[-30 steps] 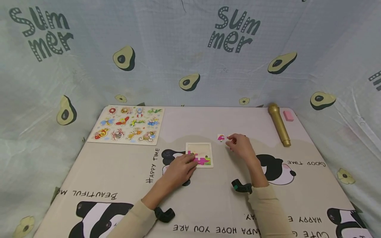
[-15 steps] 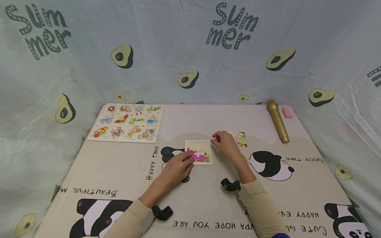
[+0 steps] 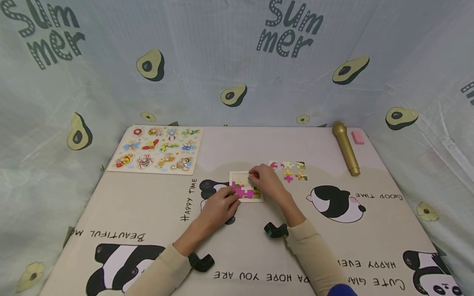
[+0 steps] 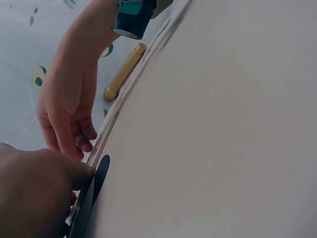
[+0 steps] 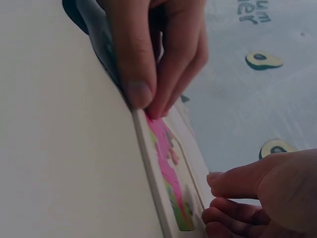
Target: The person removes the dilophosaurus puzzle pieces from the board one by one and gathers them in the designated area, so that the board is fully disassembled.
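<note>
A small jigsaw tray (image 3: 261, 187) with a pale wooden rim lies mid-table, its lower part filled with pink and green pieces (image 3: 245, 192). My left hand (image 3: 218, 205) holds the tray by its near left corner; in the right wrist view its thumb (image 5: 136, 91) is at the rim and its fingertips are on the pink pieces. My right hand (image 3: 268, 180) is over the tray's far right part, thumb and fingers brought together in a pinch. The puzzle piece in that pinch is mostly hidden by the fingers. The tray's upper area shows bare wood.
Several loose jigsaw pieces (image 3: 288, 177) lie just right of the tray. An insect picture board (image 3: 157, 150) is at the far left. A gold microphone (image 3: 346, 150) and a pink block (image 3: 357, 137) lie at the far right. A patterned cloth hangs behind the table.
My right hand has moved left from the loose pieces to over the tray, uncovering those pieces. My left hand has stayed at the tray's left side.
</note>
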{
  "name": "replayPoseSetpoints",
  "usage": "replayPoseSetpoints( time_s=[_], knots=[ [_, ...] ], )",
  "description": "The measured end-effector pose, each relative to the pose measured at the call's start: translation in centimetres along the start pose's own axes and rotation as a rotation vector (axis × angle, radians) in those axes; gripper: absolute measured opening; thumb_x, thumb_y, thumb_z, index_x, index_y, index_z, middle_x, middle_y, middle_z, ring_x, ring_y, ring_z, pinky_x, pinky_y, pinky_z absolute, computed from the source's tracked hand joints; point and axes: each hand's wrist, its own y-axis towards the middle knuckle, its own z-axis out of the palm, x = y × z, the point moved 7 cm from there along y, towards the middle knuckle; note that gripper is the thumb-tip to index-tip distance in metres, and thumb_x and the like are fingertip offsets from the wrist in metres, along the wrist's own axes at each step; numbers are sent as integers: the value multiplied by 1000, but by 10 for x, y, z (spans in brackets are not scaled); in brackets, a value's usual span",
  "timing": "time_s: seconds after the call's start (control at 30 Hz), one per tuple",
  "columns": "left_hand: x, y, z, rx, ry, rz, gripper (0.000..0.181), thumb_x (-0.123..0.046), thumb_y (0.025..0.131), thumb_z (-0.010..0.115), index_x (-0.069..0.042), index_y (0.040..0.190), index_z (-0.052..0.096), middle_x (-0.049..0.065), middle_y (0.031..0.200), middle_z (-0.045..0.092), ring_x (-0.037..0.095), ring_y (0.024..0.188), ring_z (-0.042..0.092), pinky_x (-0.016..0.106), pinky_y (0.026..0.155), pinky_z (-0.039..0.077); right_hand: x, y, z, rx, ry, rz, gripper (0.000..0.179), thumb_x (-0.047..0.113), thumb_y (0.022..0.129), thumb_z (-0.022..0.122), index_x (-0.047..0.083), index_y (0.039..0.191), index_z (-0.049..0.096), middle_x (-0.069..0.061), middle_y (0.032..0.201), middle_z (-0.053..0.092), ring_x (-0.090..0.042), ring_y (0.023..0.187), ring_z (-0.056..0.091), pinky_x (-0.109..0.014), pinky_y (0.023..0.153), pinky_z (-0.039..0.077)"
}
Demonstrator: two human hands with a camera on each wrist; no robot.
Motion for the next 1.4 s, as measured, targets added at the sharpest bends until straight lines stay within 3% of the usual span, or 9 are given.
replayPoseSetpoints(
  time_s=[0.27,0.47,0.9,1.27,1.4],
  knots=[
    [2,-3,-2,-46,9,3,16,-18,88,77,-6,98,79,7,102,68,19,94,64,31,85,57,11,-3,17,32,-53,-54,16,16,94,69,5,101,78,-9,96,67,-19,87,58,-36,83,54],
    [3,-3,-1,-41,6,3,15,-17,88,76,-7,99,79,7,103,68,18,95,64,30,86,58,19,-5,22,31,-68,-93,14,16,91,73,5,97,77,-8,91,66,-19,83,59,-35,78,52],
    [3,0,-5,-51,14,7,15,-17,88,76,-7,99,79,4,98,68,17,93,64,29,85,57,18,-2,32,83,-116,-31,14,14,97,65,1,101,67,-11,98,60,-21,85,57,-37,86,54],
    [3,0,-1,-26,3,0,15,-16,90,74,-7,99,79,3,97,68,17,94,65,30,86,56,19,-4,33,57,-96,-48,8,10,98,63,3,98,65,-10,96,62,-22,86,57,-39,86,53],
    [3,0,-2,-32,4,6,15,-17,89,75,-7,99,79,3,96,68,18,93,64,30,85,56,20,-7,30,48,-94,-62,14,12,97,64,2,107,66,-10,96,63,-21,85,56,-38,84,52]
  ],
)
